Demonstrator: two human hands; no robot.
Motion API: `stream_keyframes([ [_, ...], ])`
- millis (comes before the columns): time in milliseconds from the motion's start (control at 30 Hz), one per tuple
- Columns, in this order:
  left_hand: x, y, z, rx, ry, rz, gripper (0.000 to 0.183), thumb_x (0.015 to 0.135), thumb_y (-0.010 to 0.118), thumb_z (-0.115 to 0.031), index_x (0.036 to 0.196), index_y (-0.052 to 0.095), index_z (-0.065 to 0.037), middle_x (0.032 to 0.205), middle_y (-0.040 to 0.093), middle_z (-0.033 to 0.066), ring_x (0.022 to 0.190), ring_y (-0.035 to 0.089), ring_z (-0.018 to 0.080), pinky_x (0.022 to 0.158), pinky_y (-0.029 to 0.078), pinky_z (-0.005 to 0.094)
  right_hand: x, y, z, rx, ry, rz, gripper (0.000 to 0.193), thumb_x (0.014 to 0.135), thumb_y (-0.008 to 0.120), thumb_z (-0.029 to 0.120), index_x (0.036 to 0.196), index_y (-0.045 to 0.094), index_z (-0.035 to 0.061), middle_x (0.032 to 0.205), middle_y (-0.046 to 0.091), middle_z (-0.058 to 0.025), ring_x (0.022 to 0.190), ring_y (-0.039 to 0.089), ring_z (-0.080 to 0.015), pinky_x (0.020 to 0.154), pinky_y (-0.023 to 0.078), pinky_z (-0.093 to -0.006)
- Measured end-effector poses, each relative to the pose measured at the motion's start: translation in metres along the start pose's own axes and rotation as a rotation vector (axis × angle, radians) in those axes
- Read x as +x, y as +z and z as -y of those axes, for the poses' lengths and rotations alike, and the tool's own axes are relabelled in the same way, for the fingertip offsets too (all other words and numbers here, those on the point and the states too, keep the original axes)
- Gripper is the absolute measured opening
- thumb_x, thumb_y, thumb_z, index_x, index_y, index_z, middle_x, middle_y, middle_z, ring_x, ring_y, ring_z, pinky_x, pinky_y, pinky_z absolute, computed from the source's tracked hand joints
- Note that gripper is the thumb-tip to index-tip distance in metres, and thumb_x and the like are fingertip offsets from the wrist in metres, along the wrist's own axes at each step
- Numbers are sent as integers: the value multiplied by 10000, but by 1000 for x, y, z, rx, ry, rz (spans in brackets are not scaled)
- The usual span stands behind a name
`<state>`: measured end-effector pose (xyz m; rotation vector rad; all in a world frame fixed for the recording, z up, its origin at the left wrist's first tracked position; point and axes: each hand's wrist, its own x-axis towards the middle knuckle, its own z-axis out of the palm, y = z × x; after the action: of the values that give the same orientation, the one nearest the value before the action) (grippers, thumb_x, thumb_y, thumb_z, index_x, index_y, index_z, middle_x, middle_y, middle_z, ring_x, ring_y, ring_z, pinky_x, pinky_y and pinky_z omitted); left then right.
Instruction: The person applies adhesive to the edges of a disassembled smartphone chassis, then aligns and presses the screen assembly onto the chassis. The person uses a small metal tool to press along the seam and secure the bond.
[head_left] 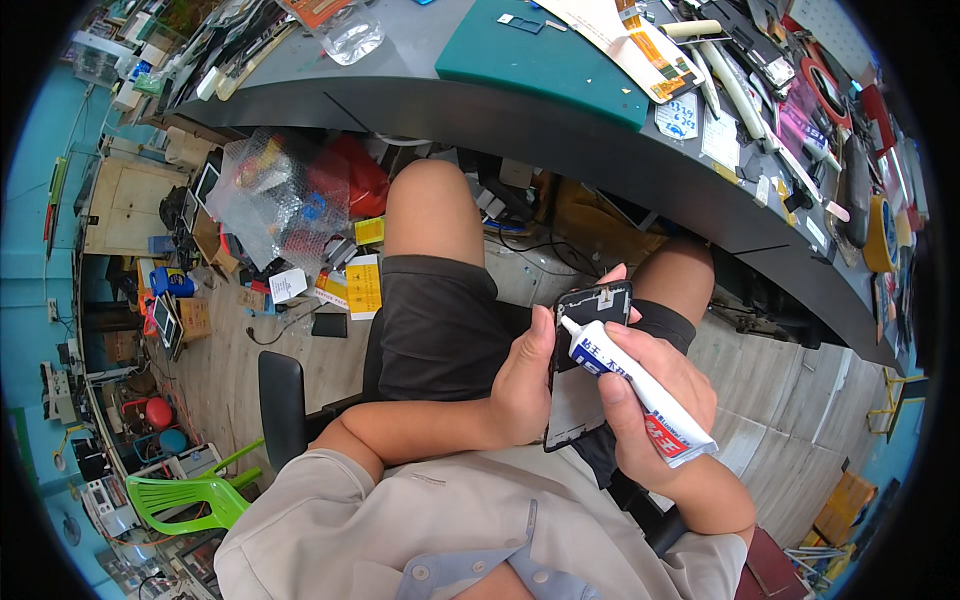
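Observation:
Over my lap, my left hand (525,375) grips a black phone screen assembly (572,408) by its left edge, thumb along the side. Its inner face, with a metal plate and small parts at the top end, is turned up toward me. My right hand (660,385) is closed around a white glue tube (630,380) with blue and red print. The tube slants up to the left, and its narrow nozzle points at the upper left edge of the screen assembly. Whether the tip touches that edge I cannot tell. Some fingertips show behind the assembly's top right.
Ahead curves a grey workbench (400,95) with a green mat (560,70). Tools and a yellow tape roll (880,235) crowd its right side. Bubble wrap (285,195) and boxes lie on the floor at left, near a green plastic chair (185,500). A chair armrest (283,405) stands beside my left elbow.

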<state>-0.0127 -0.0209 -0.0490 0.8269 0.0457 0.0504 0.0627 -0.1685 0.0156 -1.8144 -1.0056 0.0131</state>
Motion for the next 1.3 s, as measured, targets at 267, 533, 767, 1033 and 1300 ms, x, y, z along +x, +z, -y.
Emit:
stream_keyframes([
  [267, 1, 1, -2, 52, -20, -37, 888, 1145, 70, -630, 1677, 314, 38, 1521, 591, 155, 1349, 604, 211, 1180, 445, 364, 0, 2, 1, 5, -33, 9, 411, 834, 843, -40, 1220, 711, -91, 1063, 781, -213, 810, 774, -325, 725, 606, -355],
  [533, 4, 2, -9, 132, -80, -76, 1023, 1070, 100, -791, 1724, 216, -13, 1447, 632, 129, 1246, 651, 199, 1097, 510, 354, 1, 7, -1, 6, -98, -17, 438, 811, 853, -55, 1223, 711, -86, 1060, 783, -214, 814, 774, -333, 732, 615, -362],
  [767, 5, 1, -10, 113, -90, -91, 1045, 1049, 115, -824, 1727, 229, -36, 1436, 633, 134, 1211, 658, 197, 1069, 529, 354, 1, 9, -1, -14, -128, -16, 474, 783, 869, -52, 1231, 716, -69, 998, 769, -204, 794, 767, -332, 726, 620, -360],
  [1033, 5, 3, -11, 44, -78, -102, 1071, 1033, 98, -843, 1730, 213, -38, 1434, 622, 138, 1183, 659, 198, 1059, 534, 360, 2, 12, -3, -45, -196, -19, 481, 788, 870, -30, 1240, 711, -72, 979, 766, -203, 809, 772, -327, 727, 626, -369],
  [1300, 7, 1, -9, 3, -67, -103, 1093, 1020, 90, -856, 1733, 190, -33, 1450, 609, 145, 1186, 649, 206, 1061, 535, 365, 3, 12, -2, -79, -227, -7, 487, 785, 869, -27, 1240, 702, -78, 1008, 770, -202, 841, 782, -336, 747, 637, -377],
])
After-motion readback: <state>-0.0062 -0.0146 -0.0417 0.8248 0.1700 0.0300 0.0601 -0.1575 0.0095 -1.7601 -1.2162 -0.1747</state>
